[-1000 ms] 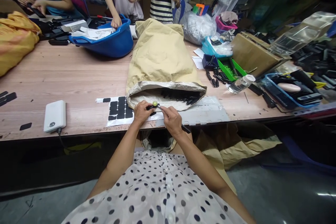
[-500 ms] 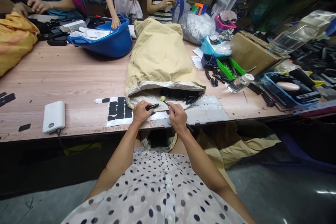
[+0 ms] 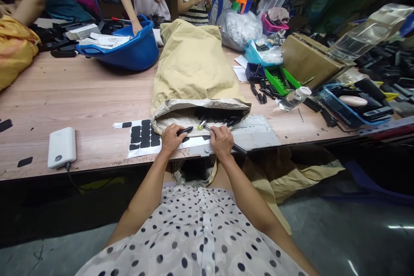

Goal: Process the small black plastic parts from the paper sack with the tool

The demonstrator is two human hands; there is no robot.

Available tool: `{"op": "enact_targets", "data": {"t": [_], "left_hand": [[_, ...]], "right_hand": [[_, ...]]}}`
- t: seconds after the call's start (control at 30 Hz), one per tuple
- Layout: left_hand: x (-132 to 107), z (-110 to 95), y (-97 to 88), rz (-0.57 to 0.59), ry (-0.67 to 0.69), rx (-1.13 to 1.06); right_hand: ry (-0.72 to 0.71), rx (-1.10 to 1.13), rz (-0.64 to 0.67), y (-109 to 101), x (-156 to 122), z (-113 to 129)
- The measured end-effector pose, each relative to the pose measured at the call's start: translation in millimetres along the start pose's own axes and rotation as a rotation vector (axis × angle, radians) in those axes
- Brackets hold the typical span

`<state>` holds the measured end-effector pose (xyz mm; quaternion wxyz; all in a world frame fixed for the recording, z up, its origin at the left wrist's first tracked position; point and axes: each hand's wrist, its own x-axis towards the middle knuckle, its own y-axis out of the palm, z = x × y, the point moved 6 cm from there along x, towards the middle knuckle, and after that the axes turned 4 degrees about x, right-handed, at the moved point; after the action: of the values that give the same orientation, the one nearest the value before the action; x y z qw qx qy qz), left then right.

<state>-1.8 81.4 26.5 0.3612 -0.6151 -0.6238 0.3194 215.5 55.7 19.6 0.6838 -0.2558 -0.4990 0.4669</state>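
Note:
My left hand (image 3: 171, 140) is closed on a short black tube-shaped part (image 3: 185, 130), which points right at the sack's mouth. In my closed right hand (image 3: 221, 142) is a small hammer (image 3: 239, 149) with a yellowish, metal-looking head (image 3: 202, 125) and a dark handle end below the fist. The hammer's head is close to the tip of the black part, with a small gap between them. Just beyond both hands lies a tan sack (image 3: 197, 64), its mouth open towards me. Several similar black parts (image 3: 231, 120) show inside it.
Black stickers on a white sheet (image 3: 145, 138) lie by my left hand, and a white power bank (image 3: 62, 147) is further left. Behind stand a blue basin (image 3: 129, 56) and several people. At right are a green tray (image 3: 291, 75), a small bottle (image 3: 294, 99) and a cardboard box (image 3: 312, 62).
The hammer's head has tilted and come down slightly, and its dark handle end shows more below my right hand. The left hand keeps its hold. The camera view has shifted slightly.

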Motion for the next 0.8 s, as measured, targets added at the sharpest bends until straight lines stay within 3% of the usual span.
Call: {"op": "enact_targets", "data": {"t": [0.13,0.23,0.3,0.4,0.5,0.63,0.73,0.8], "left_hand": [[-3,-2,-5.3,-0.005,0.033,-0.008],[-27,-16,-12.2,0.006,0.160,-0.075],[-55,-31,-10.4,0.088,0.274,-0.145],[-100,-48,9.2,0.332,0.353,-0.193],[-124,-45,40.6,0.538,0.223,-0.033],[-125,-22,72.7,0.680,-0.002,0.211],[-118,-20,80.0,0.728,-0.035,0.248],[-115,-29,74.9,0.744,0.012,0.220]], "right_hand": [[-0.012,-0.014,-0.015,-1,1,2],[-0.023,-0.020,-0.018,-1,1,3],[-0.021,-0.027,0.001,0,1,4],[-0.011,-0.035,0.026,1,1,4],[-0.004,-0.025,0.023,1,1,5],[-0.006,-0.005,-0.002,1,2,6],[-0.009,-0.003,-0.018,0,2,6],[-0.011,-0.006,-0.018,0,2,6]]}}
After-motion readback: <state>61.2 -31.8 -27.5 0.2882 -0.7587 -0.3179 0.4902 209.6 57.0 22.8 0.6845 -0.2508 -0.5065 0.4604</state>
